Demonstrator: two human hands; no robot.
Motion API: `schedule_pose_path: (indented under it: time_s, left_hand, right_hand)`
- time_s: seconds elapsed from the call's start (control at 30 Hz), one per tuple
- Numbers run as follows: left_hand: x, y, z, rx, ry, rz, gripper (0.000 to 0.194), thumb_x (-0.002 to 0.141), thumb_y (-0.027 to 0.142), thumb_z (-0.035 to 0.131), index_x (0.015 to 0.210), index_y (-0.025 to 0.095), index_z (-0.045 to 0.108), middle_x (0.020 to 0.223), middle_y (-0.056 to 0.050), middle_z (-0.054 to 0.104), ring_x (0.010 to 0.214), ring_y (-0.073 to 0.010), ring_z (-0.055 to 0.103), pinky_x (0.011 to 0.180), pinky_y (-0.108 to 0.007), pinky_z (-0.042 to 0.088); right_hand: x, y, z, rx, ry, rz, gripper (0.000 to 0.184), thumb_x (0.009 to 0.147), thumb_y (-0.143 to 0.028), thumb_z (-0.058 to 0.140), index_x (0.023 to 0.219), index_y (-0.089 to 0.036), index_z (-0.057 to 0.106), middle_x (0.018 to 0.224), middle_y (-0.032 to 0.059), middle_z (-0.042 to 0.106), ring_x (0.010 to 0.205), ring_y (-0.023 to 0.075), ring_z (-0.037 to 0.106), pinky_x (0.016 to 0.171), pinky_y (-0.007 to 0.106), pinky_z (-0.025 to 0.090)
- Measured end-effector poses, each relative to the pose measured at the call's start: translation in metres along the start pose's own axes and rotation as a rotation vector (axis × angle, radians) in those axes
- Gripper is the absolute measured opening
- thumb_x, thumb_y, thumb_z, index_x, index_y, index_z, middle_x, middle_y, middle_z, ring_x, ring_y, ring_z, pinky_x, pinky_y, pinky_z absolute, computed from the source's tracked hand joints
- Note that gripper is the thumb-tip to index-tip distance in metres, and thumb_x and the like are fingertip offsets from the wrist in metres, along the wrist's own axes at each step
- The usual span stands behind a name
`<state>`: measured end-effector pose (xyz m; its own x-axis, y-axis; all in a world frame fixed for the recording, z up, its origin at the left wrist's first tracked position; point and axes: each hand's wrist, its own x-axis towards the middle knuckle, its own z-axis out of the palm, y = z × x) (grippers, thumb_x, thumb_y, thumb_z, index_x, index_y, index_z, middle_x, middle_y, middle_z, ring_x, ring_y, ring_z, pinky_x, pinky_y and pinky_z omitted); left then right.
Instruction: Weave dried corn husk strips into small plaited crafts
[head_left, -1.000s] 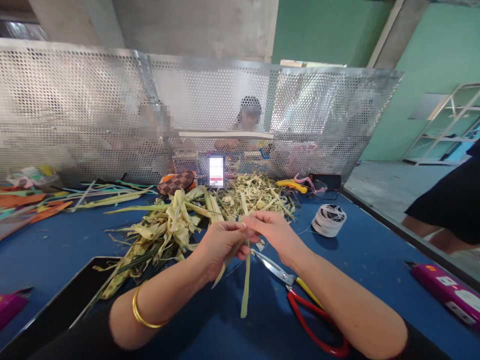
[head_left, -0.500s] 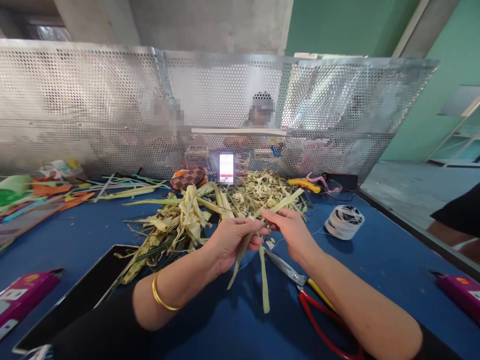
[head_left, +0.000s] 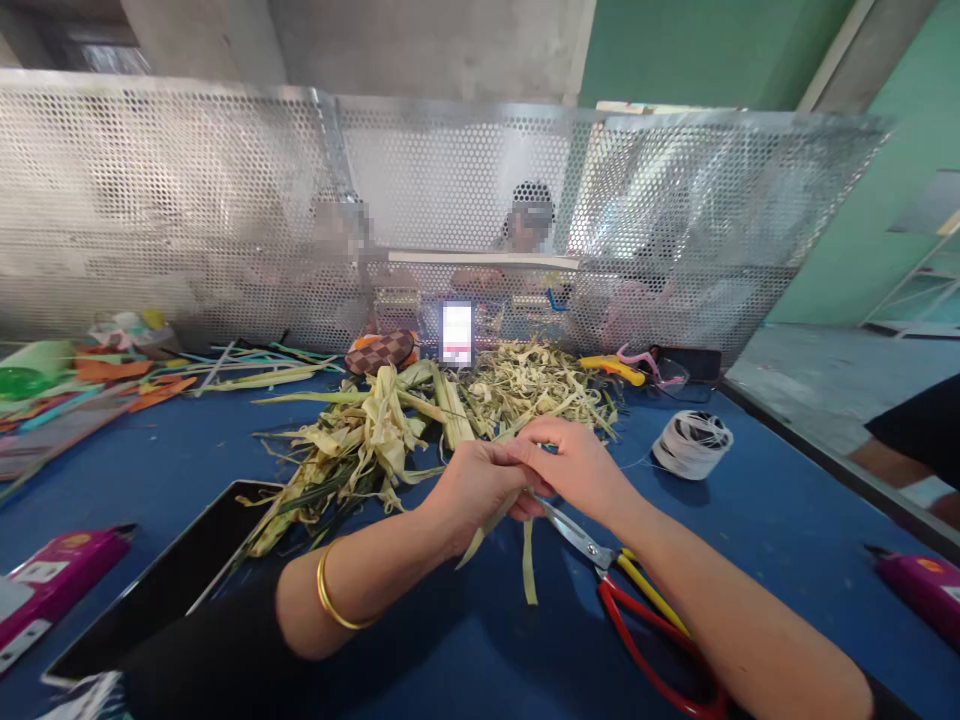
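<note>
Husk strips [head_left: 529, 570], pinched where left hand [head_left: 469, 492] and right hand [head_left: 581, 470] meet, scissors [head_left: 581, 537] just beside them, call for flat alignment and light, even tension.

Husks [head_left: 386, 425] left of shreds [head_left: 532, 385], scissors [head_left: 596, 555] before them, spool [head_left: 691, 445] right, mesh screen [head_left: 465, 170] behind.

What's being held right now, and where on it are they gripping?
Pale husk strips, pinched above their dangling ends between the left hand and right hand; the fingers hide the exact spot.
</note>
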<state>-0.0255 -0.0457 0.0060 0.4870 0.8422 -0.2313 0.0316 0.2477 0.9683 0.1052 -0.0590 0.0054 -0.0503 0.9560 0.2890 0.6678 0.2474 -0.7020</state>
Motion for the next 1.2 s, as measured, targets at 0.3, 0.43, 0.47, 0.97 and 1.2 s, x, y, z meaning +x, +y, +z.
schedule_pose_path:
  time_s: [0.3,0.43,0.47,0.97,1.2]
  left_hand:
    - [0.000,-0.003,0.002,0.081,0.017,0.008,0.014,0.069,0.007,0.058,0.058,0.011,0.065,0.057,-0.001,0.065,0.047,-0.0097,0.059,0.051,-0.022,0.048]
    - [0.003,-0.007,0.002,0.089,-0.005,-0.002,0.009,0.068,0.008,0.060,0.062,0.011,0.066,0.058,-0.001,0.066,0.046,-0.0094,0.059,0.050,-0.021,0.048]
    - [0.004,-0.008,0.002,0.085,-0.009,-0.007,0.009,0.069,0.010,0.061,0.061,0.011,0.066,0.057,-0.001,0.065,0.045,-0.0091,0.059,0.049,-0.020,0.048]
    - [0.012,0.008,-0.019,-0.249,-0.144,-0.231,0.020,0.084,0.015,0.053,0.071,0.008,0.066,0.065,-0.007,0.068,0.052,-0.0096,0.062,0.049,-0.016,0.049]
    - [0.007,0.033,-0.030,-0.382,0.004,-0.151,0.018,0.085,0.015,0.052,0.074,0.010,0.065,0.072,-0.008,0.070,0.058,-0.0090,0.064,0.034,-0.010,0.038]
  right_hand:
    - [0.003,0.006,-0.005,0.028,-0.133,0.194,0.038,0.080,-0.047,0.052,0.054,-0.020,0.059,0.047,-0.0003,0.053,0.050,0.0133,0.048,0.049,0.026,0.031]
    - [0.002,0.005,-0.001,0.395,-0.155,0.227,0.022,0.074,-0.037,0.057,0.065,-0.019,0.062,0.051,-0.0032,0.053,0.049,0.0112,0.046,0.049,0.025,0.034]
    - [0.002,0.004,0.000,0.442,-0.112,0.222,0.019,0.073,-0.036,0.059,0.065,-0.018,0.061,0.053,-0.0034,0.053,0.050,0.0108,0.046,0.050,0.024,0.034]
    - [-0.017,-0.012,-0.003,-0.194,0.537,-0.548,0.005,0.084,-0.021,0.056,0.081,-0.020,0.060,0.080,0.0048,0.065,0.078,0.0182,0.061,0.072,0.034,0.046]
    - [-0.022,-0.001,0.012,-0.707,0.485,-1.027,0.014,0.082,-0.008,0.056,0.094,-0.015,0.056,0.073,0.0053,0.067,0.064,0.0159,0.060,0.071,0.035,0.045]
